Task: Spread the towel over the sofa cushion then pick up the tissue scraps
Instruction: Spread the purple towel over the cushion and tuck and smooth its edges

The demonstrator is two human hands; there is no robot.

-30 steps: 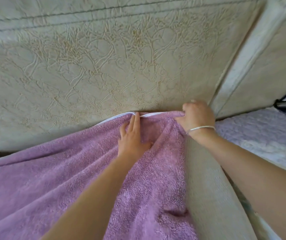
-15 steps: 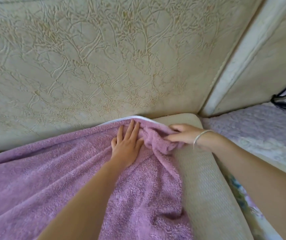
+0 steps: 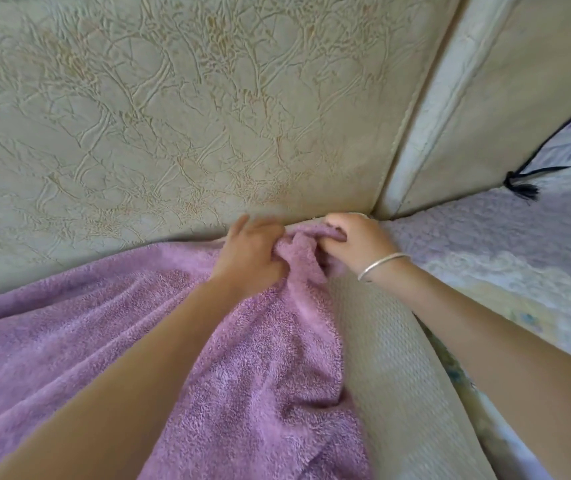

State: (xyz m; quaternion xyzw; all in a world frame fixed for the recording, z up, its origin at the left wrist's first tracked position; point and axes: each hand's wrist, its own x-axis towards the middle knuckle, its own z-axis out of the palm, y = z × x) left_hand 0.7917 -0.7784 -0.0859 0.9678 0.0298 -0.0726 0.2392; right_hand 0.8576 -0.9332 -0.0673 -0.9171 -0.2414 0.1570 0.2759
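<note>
A purple terry towel lies over the beige seat cushion, covering its left and middle; a bare strip of cushion shows on the right. The towel's far right corner is bunched up against the sofa's back. My right hand, with a silver bangle on the wrist, is closed on that bunched corner. My left hand presses on the towel right beside it, fingers spread and blurred, touching the fold. No tissue scraps are in view.
The sofa's cracked beige backrest fills the top of the view. A second back cushion stands at the right. A pale lilac patterned cover lies on the neighbouring seat, with a black tassel above it.
My right hand has pushed the towel's corner further back toward the backrest and gripped it tighter. My left hand has slid up and right to meet it; the white towel edge is no longer visible.
</note>
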